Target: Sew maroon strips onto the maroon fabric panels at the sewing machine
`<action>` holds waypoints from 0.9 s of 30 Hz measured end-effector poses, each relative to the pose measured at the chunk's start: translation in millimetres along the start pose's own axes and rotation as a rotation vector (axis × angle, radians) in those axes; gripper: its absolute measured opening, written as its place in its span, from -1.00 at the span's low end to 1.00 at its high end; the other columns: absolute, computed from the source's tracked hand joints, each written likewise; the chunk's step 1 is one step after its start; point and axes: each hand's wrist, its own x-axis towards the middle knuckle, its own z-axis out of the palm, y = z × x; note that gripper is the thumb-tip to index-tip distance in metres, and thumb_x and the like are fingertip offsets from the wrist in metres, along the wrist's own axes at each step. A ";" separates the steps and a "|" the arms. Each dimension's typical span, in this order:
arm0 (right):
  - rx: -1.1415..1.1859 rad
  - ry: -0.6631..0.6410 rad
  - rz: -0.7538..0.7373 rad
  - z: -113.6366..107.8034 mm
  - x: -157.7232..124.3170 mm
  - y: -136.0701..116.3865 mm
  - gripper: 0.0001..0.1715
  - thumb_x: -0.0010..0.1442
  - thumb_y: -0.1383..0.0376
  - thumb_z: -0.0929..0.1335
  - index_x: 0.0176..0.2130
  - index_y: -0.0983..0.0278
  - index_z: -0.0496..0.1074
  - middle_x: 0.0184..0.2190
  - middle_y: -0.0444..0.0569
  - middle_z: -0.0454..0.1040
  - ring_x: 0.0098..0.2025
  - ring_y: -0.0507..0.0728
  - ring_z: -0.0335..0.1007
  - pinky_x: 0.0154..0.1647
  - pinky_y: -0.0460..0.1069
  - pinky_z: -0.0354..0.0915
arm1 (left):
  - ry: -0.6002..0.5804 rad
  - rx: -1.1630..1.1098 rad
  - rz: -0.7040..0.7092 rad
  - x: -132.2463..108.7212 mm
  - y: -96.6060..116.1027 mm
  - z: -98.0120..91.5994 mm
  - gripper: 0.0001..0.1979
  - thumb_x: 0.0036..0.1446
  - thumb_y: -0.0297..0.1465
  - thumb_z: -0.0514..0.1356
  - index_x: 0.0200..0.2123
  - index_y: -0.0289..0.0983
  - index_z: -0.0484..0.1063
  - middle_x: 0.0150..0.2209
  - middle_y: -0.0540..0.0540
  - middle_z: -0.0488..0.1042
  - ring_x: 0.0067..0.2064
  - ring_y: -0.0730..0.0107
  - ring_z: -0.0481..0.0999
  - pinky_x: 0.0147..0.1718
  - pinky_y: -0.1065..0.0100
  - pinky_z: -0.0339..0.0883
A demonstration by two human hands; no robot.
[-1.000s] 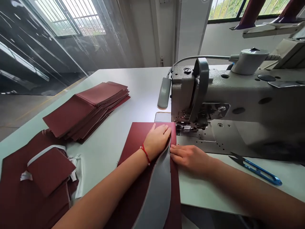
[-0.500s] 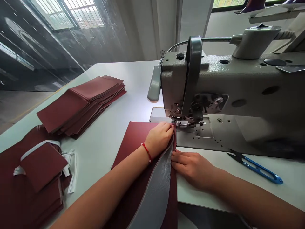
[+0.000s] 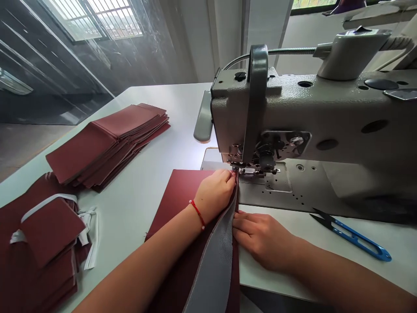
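Dark red leather-like sheets (image 3: 182, 191) lie on the table with their right edge running under the presser foot (image 3: 235, 168) of a grey sewing machine (image 3: 293, 113). The upper layer is folded back lower down, showing its grey woven underside (image 3: 218, 256). My left hand (image 3: 216, 189) presses on the sheet close to the foot, its fingers curled in and gripping the edge. My right hand (image 3: 256, 237) pinches the right edge of the layers a little nearer to me; its thumb is hidden.
Blue thread snips (image 3: 355, 238) lie on the right of the table. A stack of folded dark red pieces (image 3: 110, 139) is at the back left. Nearer, more dark red pieces with white strips (image 3: 54, 226) lie at the left edge. Clear plastic sheeting (image 3: 130, 56) hangs behind.
The view has shifted slightly, so most things sit a little further left. Both hands keep nearly the same places on the sheets, and the folded-back layer has changed shape a little.
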 end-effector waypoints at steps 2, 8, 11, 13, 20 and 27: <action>-0.002 -0.006 0.002 -1.4 0.7 -0.3 -0.70 0.17 0.53 0.16 -0.37 0.34 0.43 -0.31 0.14 0.48 -0.25 0.16 0.42 -0.01 0.07 0.40 | -0.006 -0.018 0.003 -0.8 -1.1 0.9 -0.80 0.30 -0.49 0.03 -0.12 -0.34 0.44 -0.23 -0.16 0.48 -0.20 0.27 0.44 -0.20 0.30 0.41; 0.043 0.019 0.003 -4.7 1.9 -0.4 -0.65 0.18 0.54 0.13 -0.33 0.36 0.45 -0.25 0.17 0.50 -0.14 0.18 0.43 0.04 0.07 0.39 | -0.086 -0.139 -0.036 -3.1 -4.2 3.5 -0.74 0.35 -0.39 -0.02 -0.08 -0.36 0.41 -0.13 -0.20 0.46 -0.12 0.23 0.44 -0.17 0.27 0.42; 0.065 0.024 -0.003 -5.0 1.3 -0.8 -0.65 0.19 0.54 0.13 -0.33 0.37 0.45 -0.24 0.19 0.50 -0.13 0.20 0.44 0.02 0.08 0.40 | -0.105 -0.171 -0.066 -3.6 -3.8 2.0 -0.75 0.35 -0.37 0.01 -0.06 -0.36 0.39 -0.11 -0.20 0.45 -0.09 0.22 0.44 -0.21 0.29 0.44; 0.072 0.022 0.003 -5.1 0.7 -0.9 -0.65 0.21 0.53 0.13 -0.34 0.35 0.44 -0.25 0.19 0.50 -0.13 0.20 0.44 -0.03 0.08 0.43 | -0.107 -0.179 -0.089 -3.8 -3.3 0.2 -0.77 0.34 -0.37 0.02 -0.06 -0.34 0.39 -0.13 -0.19 0.46 -0.12 0.24 0.44 -0.27 0.31 0.44; 0.083 0.017 -0.016 -5.7 1.1 -0.4 -0.67 0.19 0.53 0.15 -0.30 0.36 0.45 -0.24 0.20 0.50 -0.08 0.22 0.44 0.01 0.09 0.41 | -0.090 -0.173 -0.097 -4.0 -2.9 -0.5 -0.80 0.32 -0.37 0.05 -0.08 -0.31 0.40 -0.14 -0.16 0.46 -0.13 0.26 0.45 -0.27 0.33 0.44; 0.053 0.040 -0.003 -5.0 1.6 -2.6 -0.63 0.20 0.54 0.13 -0.39 0.36 0.45 -0.30 0.17 0.49 -0.14 0.21 0.44 0.00 0.07 0.42 | -0.085 -0.147 -0.099 -4.1 1.1 0.8 -0.80 0.31 -0.39 0.06 -0.07 -0.32 0.40 -0.13 -0.16 0.46 -0.13 0.23 0.44 -0.28 0.30 0.43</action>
